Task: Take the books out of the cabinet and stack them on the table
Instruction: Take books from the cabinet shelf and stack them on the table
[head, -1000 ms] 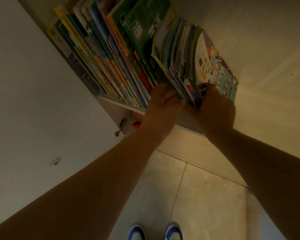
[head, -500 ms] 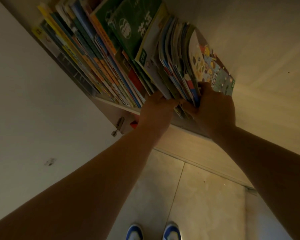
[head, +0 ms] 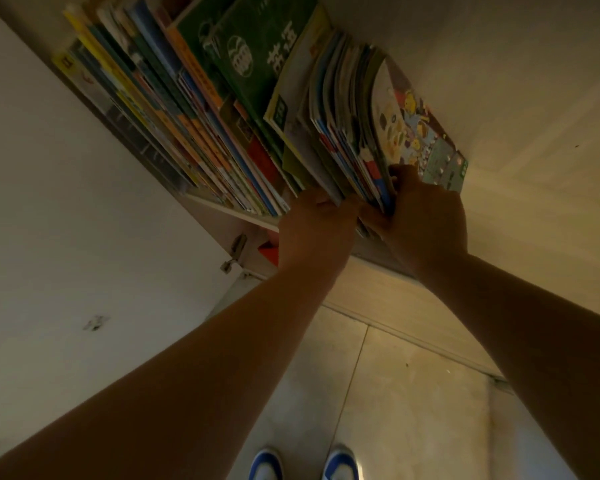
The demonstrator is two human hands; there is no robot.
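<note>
A row of thin colourful books stands on a cabinet shelf [head: 229, 211] above the floor. A bundle of picture books [head: 354, 140] at the row's right end leans out, its outer cover showing cartoon animals [head: 407, 123]. My left hand [head: 314, 233] presses against the bundle's left side at the lower edge. My right hand [head: 426, 220] clamps its right side, thumb under the spines. A large green book [head: 243, 60] leans just left of the bundle. The remaining books [head: 146, 109] stay packed to the left.
The open white cabinet door [head: 66, 220] fills the left, with a hinge [head: 234, 251] near the shelf. A wooden panel [head: 520, 150] stands to the right. Below is tiled floor [head: 388, 403] with my blue-and-white shoes [head: 302, 462]. A red item [head: 269, 252] sits on the lower shelf.
Both hands have closed tighter around the right-hand bundle, and its lower edge has slid forward past the shelf lip. The green book has tipped further right.
</note>
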